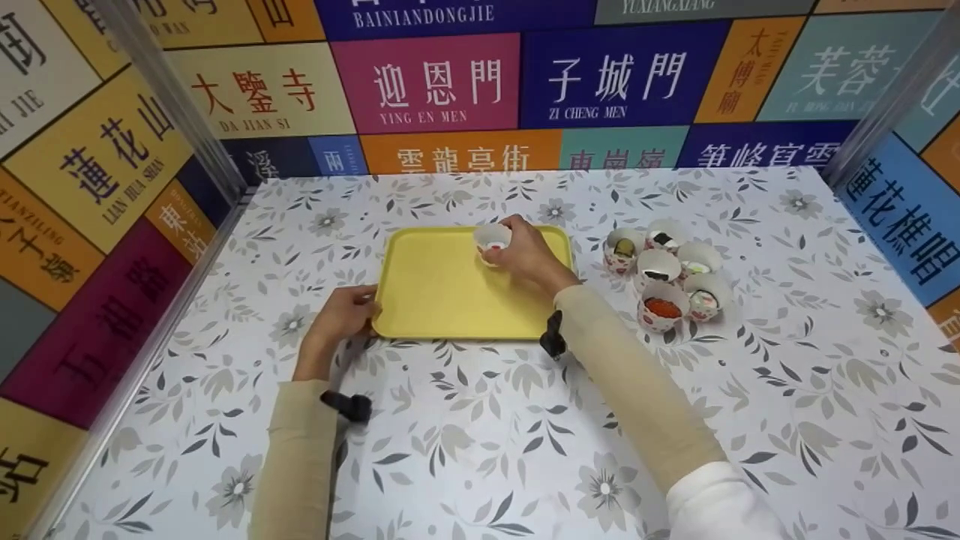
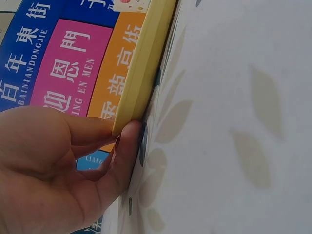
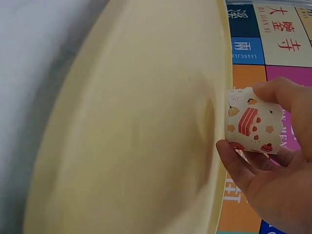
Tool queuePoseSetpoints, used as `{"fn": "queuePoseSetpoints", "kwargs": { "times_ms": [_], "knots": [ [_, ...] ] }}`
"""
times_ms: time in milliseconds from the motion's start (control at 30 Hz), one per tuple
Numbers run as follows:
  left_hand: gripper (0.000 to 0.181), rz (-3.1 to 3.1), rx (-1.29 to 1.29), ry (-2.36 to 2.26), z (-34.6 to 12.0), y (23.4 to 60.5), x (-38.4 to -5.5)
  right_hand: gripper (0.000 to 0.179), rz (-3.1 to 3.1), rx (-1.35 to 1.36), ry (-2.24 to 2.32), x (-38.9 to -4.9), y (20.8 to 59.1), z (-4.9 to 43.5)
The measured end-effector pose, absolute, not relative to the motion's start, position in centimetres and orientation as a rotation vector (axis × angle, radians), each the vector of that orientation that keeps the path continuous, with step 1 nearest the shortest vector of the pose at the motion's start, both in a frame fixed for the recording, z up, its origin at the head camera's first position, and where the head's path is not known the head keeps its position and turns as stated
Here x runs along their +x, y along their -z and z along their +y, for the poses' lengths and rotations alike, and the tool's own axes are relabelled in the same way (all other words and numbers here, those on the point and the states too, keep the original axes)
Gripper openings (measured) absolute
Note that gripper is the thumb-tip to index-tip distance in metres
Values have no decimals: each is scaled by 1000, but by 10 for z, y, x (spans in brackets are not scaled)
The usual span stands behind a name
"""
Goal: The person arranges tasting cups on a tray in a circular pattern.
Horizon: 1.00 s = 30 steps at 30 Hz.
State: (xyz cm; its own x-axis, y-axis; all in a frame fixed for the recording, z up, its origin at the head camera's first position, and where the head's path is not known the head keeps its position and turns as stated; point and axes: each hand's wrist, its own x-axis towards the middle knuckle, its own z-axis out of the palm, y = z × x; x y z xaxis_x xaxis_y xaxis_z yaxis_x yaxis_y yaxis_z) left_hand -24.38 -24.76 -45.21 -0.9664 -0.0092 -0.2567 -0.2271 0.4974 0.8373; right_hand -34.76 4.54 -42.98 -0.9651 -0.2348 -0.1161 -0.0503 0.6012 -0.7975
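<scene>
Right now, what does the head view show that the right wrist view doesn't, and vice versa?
Only head: the left hand at the left edge of the yellow tray, plus six clustered cups to the tray's right.
Only right wrist: a clear red cake-slice print on the held cup.
Both: the tray, the right hand holding that cup, lettered wall panels.

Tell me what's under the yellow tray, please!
The flowery table shows around the tray, so it probably continues underneath. The left hand pinches the tray's edge. Below its middle, I can't see anything, because the tray covers it.
</scene>
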Motion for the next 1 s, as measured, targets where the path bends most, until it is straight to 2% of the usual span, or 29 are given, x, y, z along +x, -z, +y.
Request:
{"fn": "queuePoseSetpoints", "kwargs": {
  "times_ms": [200,467,1000],
  "knots": [
    [46,2514,-257,-1440,-247,453,-245,69,2618,-244,1264,-351,427,46],
    [45,2525,-237,-1447,-247,454,-245,57,2682,-306,1227,-355,424,40],
    [46,2542,-201,-1419,-248,452,-244,58,2720,-302,1215,-363,432,15]
  ]
}}
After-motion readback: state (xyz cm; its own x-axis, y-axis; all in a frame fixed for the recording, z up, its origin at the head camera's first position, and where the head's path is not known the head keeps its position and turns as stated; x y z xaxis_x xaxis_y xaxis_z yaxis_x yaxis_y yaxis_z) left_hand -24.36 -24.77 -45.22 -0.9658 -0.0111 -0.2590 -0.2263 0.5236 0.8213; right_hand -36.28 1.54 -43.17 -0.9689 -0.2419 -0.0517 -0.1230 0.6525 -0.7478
